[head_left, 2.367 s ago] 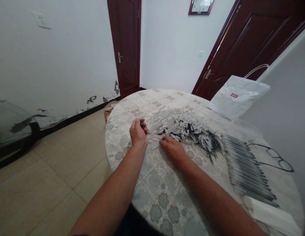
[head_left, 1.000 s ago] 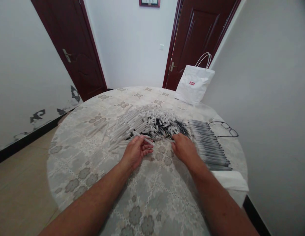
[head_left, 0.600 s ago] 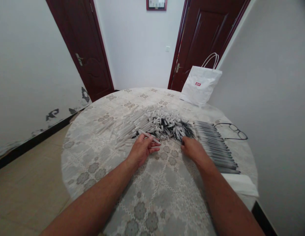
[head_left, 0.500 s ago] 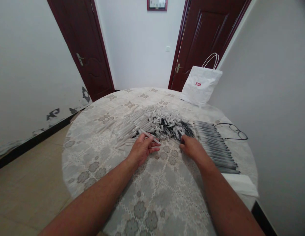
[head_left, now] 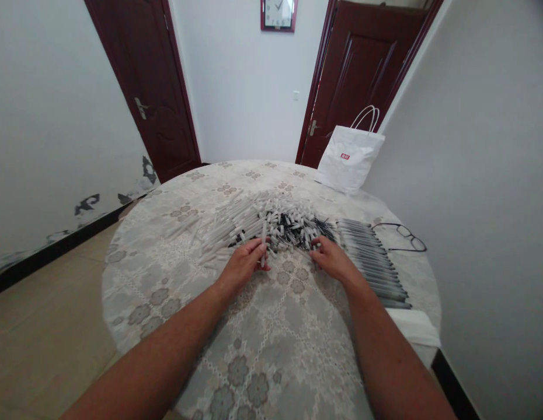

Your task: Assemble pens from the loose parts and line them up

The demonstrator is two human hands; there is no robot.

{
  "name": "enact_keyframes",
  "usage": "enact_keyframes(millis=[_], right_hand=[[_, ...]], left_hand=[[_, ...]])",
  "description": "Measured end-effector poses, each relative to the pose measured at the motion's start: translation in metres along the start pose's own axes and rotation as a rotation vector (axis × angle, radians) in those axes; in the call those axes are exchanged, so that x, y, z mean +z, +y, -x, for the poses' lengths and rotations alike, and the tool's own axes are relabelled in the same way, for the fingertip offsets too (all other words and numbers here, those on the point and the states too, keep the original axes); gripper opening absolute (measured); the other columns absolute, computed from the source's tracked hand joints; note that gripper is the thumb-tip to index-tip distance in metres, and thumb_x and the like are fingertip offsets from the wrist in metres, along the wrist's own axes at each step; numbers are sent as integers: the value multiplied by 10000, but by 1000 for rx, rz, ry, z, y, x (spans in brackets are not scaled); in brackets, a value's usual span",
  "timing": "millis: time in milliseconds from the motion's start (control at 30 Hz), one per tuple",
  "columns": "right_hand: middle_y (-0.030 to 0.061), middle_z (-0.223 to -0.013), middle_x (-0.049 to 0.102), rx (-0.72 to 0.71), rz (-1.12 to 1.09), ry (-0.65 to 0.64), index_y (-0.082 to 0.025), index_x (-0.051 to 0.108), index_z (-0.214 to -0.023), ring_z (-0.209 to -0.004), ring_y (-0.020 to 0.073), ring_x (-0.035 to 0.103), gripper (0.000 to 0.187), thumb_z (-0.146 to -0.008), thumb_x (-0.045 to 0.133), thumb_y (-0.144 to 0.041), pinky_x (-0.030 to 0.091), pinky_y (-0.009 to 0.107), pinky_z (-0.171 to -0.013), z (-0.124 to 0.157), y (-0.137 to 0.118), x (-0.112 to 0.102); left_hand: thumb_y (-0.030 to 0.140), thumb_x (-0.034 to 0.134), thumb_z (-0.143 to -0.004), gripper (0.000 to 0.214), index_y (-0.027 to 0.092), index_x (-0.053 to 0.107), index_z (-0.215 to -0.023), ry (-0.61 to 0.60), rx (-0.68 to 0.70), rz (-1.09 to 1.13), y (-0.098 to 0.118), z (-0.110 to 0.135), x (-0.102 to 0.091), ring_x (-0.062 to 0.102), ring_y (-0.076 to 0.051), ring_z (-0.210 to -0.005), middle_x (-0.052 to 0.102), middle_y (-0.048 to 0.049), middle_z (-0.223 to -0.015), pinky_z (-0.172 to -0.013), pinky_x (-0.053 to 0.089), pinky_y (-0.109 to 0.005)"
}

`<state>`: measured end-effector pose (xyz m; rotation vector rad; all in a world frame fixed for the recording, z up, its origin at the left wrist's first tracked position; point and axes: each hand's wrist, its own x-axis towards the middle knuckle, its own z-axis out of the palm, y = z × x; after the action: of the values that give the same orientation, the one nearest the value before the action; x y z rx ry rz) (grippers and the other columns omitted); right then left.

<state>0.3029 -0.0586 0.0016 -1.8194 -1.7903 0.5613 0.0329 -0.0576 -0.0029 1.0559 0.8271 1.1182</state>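
My left hand (head_left: 247,258) pinches a translucent pen barrel (head_left: 263,242) that points away from me, at the near edge of the pile. Across from it, my right hand (head_left: 327,256) has its fingers bent together at the pile's right front; what is between the fingertips is too small to make out. The pile holds clear pen barrels (head_left: 236,224) on the left, whitish short pen parts (head_left: 293,205) in the middle and thin black pieces (head_left: 324,226) towards the right. Beside my right hand lies a row of grey-looking pens (head_left: 372,256), side by side.
A patterned tablecloth (head_left: 271,326) covers the round table. Eyeglasses (head_left: 405,233) lie right of the pen row, and a folded white item (head_left: 414,325) sits at the right edge. A white paper bag (head_left: 352,157) stands at the back right.
The barrel in my left hand has turned from slanting sideways to pointing away from me. My right hand's fingers have shifted slightly at the pile. The camera view has tilted up a little.
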Motion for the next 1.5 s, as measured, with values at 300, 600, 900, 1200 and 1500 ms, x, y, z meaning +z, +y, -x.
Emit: enact_keyframes(millis=[300,600,900,1200,1500], right_hand=[[12,-870,735,92,-1007,41,-208,401,-1420,-598,120,631,771,-729,736,-289,489,204,-500,-5,-12,12],[27,-839,721,109,-1311,40,-183,661,-908,-616,108,645,268,-806,732,-420,520,199,-507,-8,-17,20],[-22,-781,683,55,-1285,83,-204,642,-926,-678,132,689,331,-688,846,-311,568,220,-570,-4,-27,29],[8,-898,738,-27,-1398,76,-215,603,-901,-814,178,742,323,-704,853,-270,607,265,-667,2,-39,37],[8,-907,735,-60,-1387,84,-216,615,-885,-836,186,740,292,-718,848,-274,610,285,-679,5,-46,37]], left_hand=[[320,682,-842,271,157,640,-1054,-80,-42,163,6,-1,-4,568,-120,-593,576,6,-703,-656,602,-357],[277,780,-776,391,154,649,-1123,-51,-6,262,11,0,-6,627,-125,-666,625,-13,-794,-711,599,-335],[364,729,-841,297,138,658,-1020,105,31,367,10,-6,-8,648,-119,-665,650,-25,-788,-688,611,-303],[275,703,-851,184,110,641,-904,150,-31,438,5,-11,-16,703,-156,-675,714,-74,-788,-700,617,-329],[264,693,-854,176,104,655,-914,140,-79,430,5,-10,-14,710,-165,-659,725,-81,-765,-670,617,-322]])
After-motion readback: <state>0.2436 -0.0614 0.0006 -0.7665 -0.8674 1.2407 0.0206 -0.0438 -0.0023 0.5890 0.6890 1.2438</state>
